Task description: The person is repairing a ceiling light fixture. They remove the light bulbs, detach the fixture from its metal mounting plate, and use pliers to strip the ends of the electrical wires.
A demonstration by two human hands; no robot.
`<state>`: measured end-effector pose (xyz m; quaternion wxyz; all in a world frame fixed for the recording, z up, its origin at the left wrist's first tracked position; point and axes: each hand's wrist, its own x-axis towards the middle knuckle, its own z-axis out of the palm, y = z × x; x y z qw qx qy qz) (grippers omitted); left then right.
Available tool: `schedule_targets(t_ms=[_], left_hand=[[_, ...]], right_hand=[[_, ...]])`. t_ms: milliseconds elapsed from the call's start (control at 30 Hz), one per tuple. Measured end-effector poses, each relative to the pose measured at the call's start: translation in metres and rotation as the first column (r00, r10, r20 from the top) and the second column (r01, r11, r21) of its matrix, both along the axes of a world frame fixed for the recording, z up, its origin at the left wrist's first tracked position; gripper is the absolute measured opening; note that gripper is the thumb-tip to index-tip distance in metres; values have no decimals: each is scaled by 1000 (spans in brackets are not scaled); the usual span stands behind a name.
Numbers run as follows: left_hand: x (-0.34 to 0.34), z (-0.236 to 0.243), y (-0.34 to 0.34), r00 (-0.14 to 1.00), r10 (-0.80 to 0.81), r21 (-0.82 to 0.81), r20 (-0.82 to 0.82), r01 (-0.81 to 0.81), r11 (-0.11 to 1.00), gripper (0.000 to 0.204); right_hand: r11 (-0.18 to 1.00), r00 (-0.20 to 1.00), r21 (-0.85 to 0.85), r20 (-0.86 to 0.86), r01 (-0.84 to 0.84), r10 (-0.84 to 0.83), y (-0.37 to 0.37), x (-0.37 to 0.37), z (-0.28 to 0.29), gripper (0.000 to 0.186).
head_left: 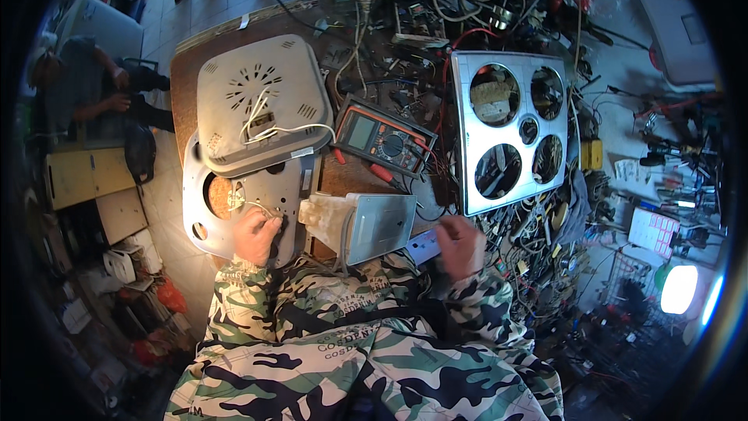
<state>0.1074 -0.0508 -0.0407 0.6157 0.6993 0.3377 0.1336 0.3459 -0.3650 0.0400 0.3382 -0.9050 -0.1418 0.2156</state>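
My left hand (257,235) is closed in a pinch over a pale metal panel (195,195) with round holes; a thin pale strand shows at its fingertips, but I cannot make out what it holds. Between my hands an appliance part, a tan plastic housing with a flat grey-blue face (380,228), leans tilted near my lap. My right hand (461,247) is curled and smeared by motion, beside a flat pale violet slab (425,246). Whether anything is in its fingers cannot be made out.
A beige vented appliance cover (261,101) with a white cord overlaps the metal panel. Beyond the housing lies a multimeter (386,139) with red probes. A silver cooktop plate (475,136) with round openings stands at right, amid wires and tools. A seated person (93,82) is at far left.
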Motion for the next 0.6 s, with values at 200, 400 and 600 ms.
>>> schedule_targets(t_ms=[200,400,600], left_hand=[[0,6,0,993,8,0,-117,-8,1000,12],[-7,-6,1,991,-68,195,-114,90,977,22],[-20,-12,7,975,-70,246,-212,123,961,31]], right_hand=[[999,1000,40,15,21,-22,-35,6,-79,17],[996,989,-46,123,-77,83,-33,12,-95,14],[998,997,24,58,-53,52,-32,15,-87,12]])
